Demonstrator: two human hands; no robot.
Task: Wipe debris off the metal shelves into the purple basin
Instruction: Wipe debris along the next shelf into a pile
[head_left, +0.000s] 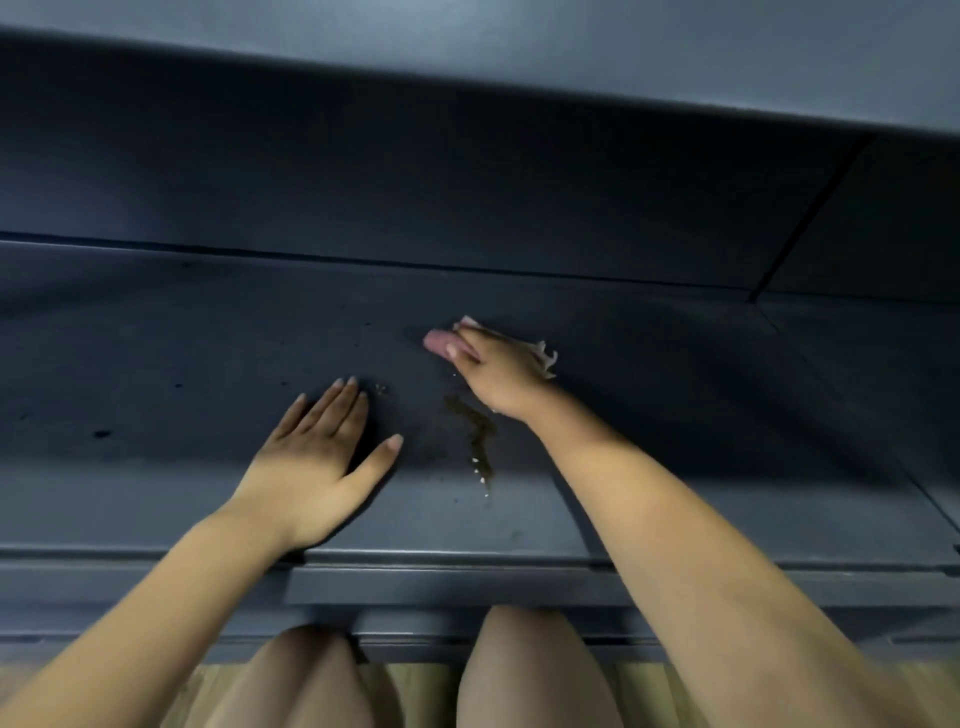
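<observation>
No legible text, label, brand, number or sign appears on any surface in the head view; the dark metal shelf (675, 364) bears no markings.

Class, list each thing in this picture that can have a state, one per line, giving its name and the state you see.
Left hand: open, fingers straight, flat on the shelf.
Right hand: gripping the pink cloth, pressing it on the shelf.
Pink cloth: bunched under the right hand.
Metal shelf: dirty, dark specks scattered.
Debris: brownish streak, not yet wiped off.
Purple basin: not in view.
</observation>
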